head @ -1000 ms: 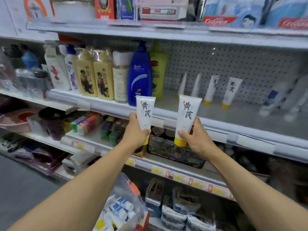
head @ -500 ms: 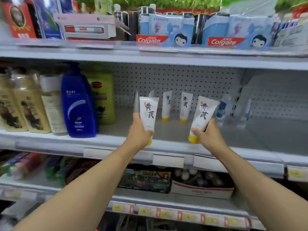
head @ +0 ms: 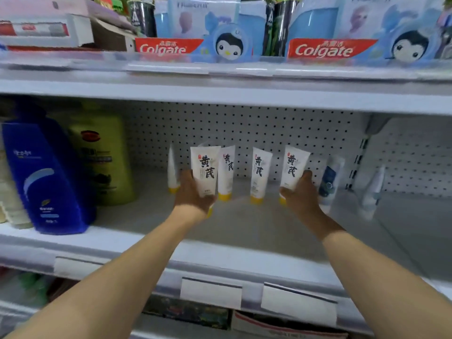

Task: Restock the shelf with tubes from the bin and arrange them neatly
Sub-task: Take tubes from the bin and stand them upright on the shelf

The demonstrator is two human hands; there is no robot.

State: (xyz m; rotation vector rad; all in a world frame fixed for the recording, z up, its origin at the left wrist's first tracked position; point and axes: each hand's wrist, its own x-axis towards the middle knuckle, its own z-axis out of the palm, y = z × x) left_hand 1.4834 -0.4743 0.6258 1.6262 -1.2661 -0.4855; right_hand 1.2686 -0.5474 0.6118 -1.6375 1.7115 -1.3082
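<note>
Head view showed both my arms reaching over the shelf (head: 244,231). My left hand (head: 193,194) gripped a white tube (head: 205,171) upright, cap down, fingers curled round its lower half. My right hand (head: 302,194) held a second tube (head: 293,167) the same way, tilted slightly. Between them two more tubes (head: 259,174) stood on yellow caps near the pegboard (head: 244,128), a third (head: 172,172) partly hidden behind my left hand. A blue bottle (head: 46,177) stood far left.
</note>
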